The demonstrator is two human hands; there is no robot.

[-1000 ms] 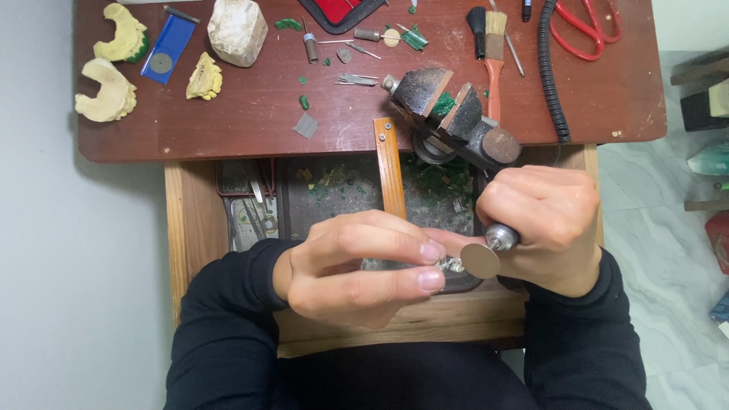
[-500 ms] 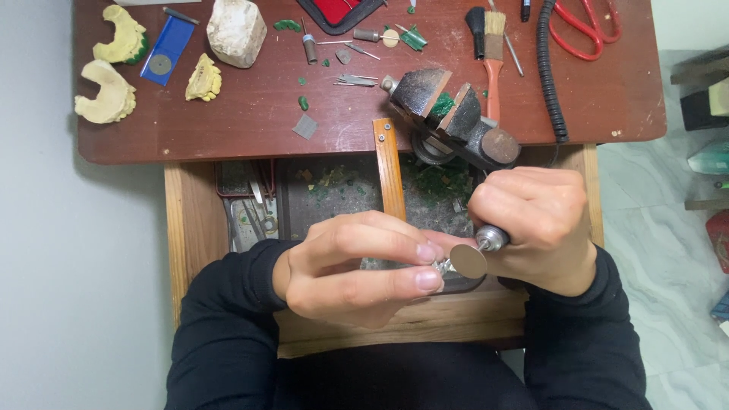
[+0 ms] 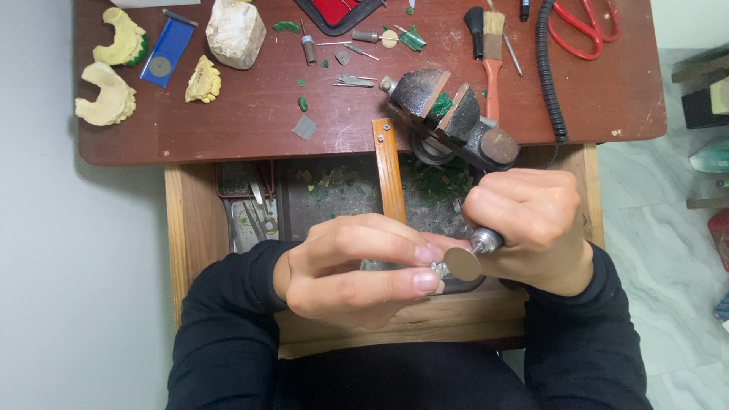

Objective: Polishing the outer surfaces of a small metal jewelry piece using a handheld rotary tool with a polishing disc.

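Pinching small silver metal piece (image 3: 438, 268), left hand (image 3: 357, 269) steadies it against right hand's (image 3: 531, 228) fist-gripped rotary tool's tan disc (image 3: 462, 263), below vise (image 3: 448, 114).

A small vise (image 3: 453, 114) and wooden peg (image 3: 389, 182) crowd the space just beyond both hands.

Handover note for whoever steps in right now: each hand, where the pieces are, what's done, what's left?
Left hand: pinches a small shiny metal piece at its fingertips, over the open drawer.
Right hand: fist closed around a rotary handpiece; its flat disc sits against the metal piece.
Bench: small vise, brush, red scissors, pale plaster casts.
Done: piece and disc brought together.
Left: work on the piece; how far along is too small to tell.
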